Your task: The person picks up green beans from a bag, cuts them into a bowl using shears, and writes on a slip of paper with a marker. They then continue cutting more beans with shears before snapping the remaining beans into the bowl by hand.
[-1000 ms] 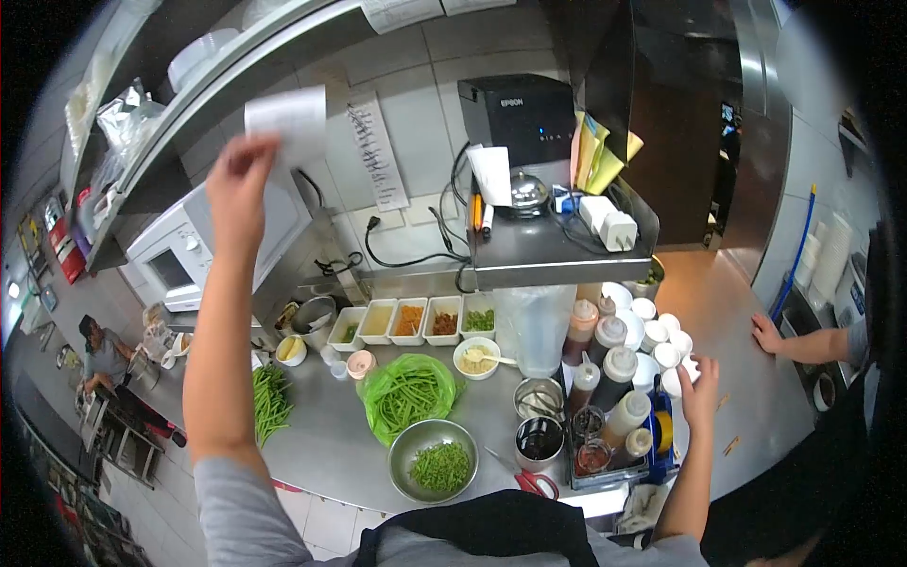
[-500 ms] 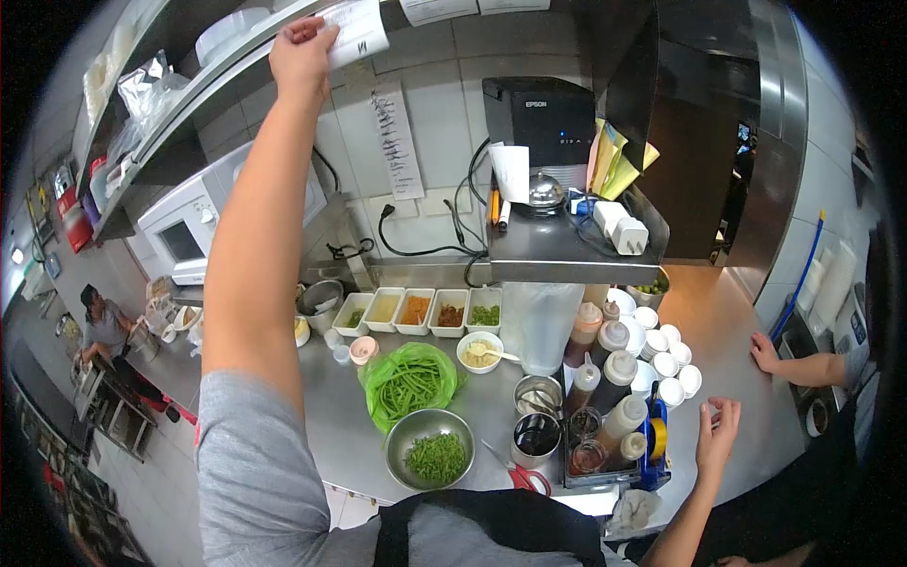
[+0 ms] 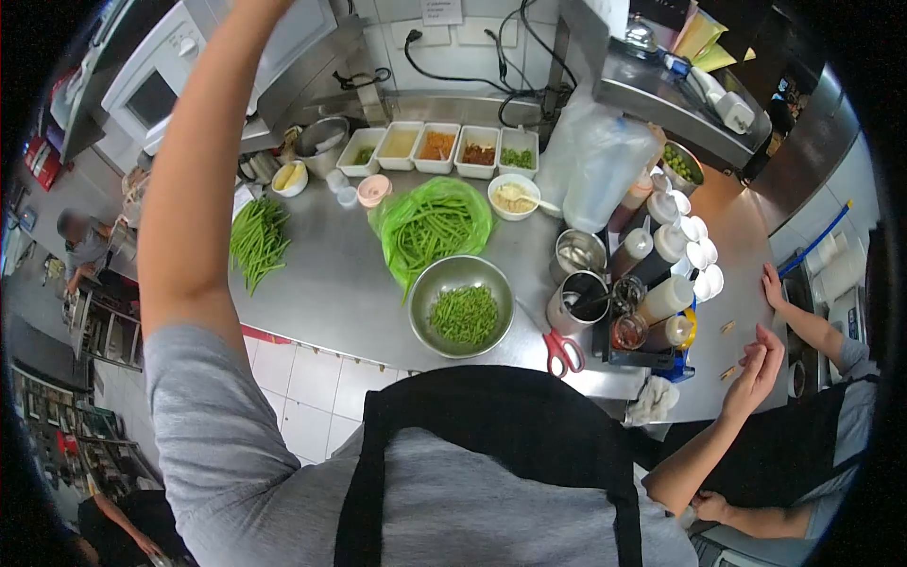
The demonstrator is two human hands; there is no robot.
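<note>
My left arm stretches up past the top edge, so my left hand is out of view. Above the counter's right part, my right hand point(image 3: 759, 367) is empty, with its fingers loosely bent and apart, near two small wooden pieces point(image 3: 728, 327). A steel bowl point(image 3: 461, 307) of cut green pieces sits at the front, touching a green bag point(image 3: 433, 227) of green beans. Red-handled scissors point(image 3: 564, 353) lie right of the bowl. More green beans point(image 3: 257, 238) lie beside my left arm.
Squeeze bottles point(image 3: 666, 298) and steel containers point(image 3: 578, 255) crowd the right of the counter point(image 3: 331, 298). White tubs point(image 3: 437, 147) line the back. A raised steel shelf point(image 3: 680, 104) juts out at upper right. A co-worker's hand point(image 3: 774, 286) rests at the far right.
The view has tilted down, and the paper my left hand touched at the upper shelf is out of frame. My right hand is still raised and empty. The beans on the left now show.
</note>
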